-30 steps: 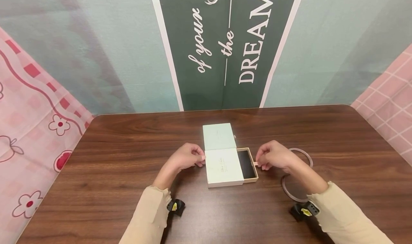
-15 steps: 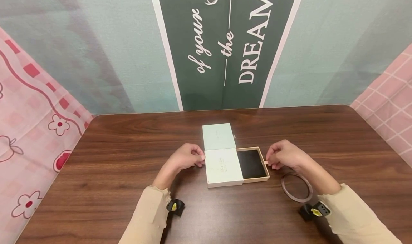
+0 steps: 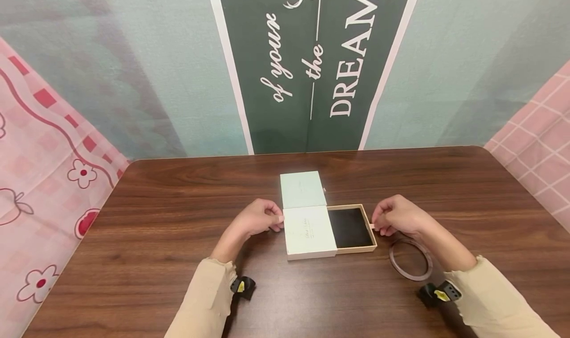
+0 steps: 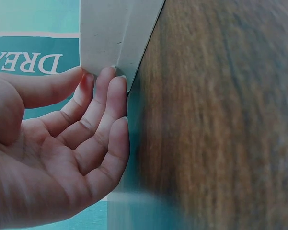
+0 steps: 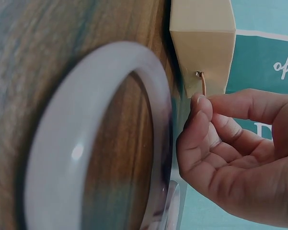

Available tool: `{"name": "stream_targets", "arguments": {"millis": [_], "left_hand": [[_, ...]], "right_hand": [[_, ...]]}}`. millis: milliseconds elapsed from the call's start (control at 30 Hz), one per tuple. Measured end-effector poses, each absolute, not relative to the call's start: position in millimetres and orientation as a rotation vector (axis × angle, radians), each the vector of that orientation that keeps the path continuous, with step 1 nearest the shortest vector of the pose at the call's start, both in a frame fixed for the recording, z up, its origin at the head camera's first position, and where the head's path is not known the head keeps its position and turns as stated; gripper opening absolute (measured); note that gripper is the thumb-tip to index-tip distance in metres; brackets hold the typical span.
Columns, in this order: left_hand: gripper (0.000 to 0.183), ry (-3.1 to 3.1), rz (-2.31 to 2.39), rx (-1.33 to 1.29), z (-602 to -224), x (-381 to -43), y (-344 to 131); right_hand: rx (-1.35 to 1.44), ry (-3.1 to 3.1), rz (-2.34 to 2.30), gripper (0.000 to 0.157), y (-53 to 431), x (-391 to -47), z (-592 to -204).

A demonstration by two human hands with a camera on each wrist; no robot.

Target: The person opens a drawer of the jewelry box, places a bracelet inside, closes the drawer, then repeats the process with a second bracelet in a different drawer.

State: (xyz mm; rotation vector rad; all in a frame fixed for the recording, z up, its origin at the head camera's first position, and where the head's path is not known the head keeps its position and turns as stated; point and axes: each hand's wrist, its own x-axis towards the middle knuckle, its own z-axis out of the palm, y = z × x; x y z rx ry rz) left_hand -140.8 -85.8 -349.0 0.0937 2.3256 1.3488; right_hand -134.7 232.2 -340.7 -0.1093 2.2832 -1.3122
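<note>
A white drawer box point(image 3: 309, 231) lies on the table, its black-lined drawer point(image 3: 352, 227) pulled out on the right side. At the box's left edge is my left hand point(image 3: 260, 215); in the left wrist view its thumb and curled fingertips hold the end of the box. My right hand point(image 3: 401, 215) pinches the small ribbon tab point(image 5: 204, 84) on the drawer's end between thumb and forefinger. Beside that hand, a pale mauve bangle point(image 3: 410, 260) lies flat. Behind the bangle in the right wrist view, a glassy curved edge point(image 5: 173, 206) shows only in part.
A pale green box point(image 3: 303, 189) with a small tab on its right lies against the white box's far side. The brown wood-grain table point(image 3: 178, 189) ends at a hanging green and teal cloth point(image 3: 200, 80). Pink patterned cloth point(image 3: 58, 179) hangs on the left.
My right hand has moved right, drawing the drawer farther out of the white box. The left hand has stayed at the box. A second ring-shaped item seen near the right arm is now mostly hidden.
</note>
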Motion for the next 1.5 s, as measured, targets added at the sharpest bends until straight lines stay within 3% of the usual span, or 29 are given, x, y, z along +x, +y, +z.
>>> {"name": "stream_targets", "arguments": {"millis": [1500], "left_hand": [[0.008, 2.319, 1.35, 0.093, -351.8, -142.0, -87.8]], "right_hand": [[-0.174, 2.306, -1.3, 0.015, 255.6, -133.7, -332.7]]}}
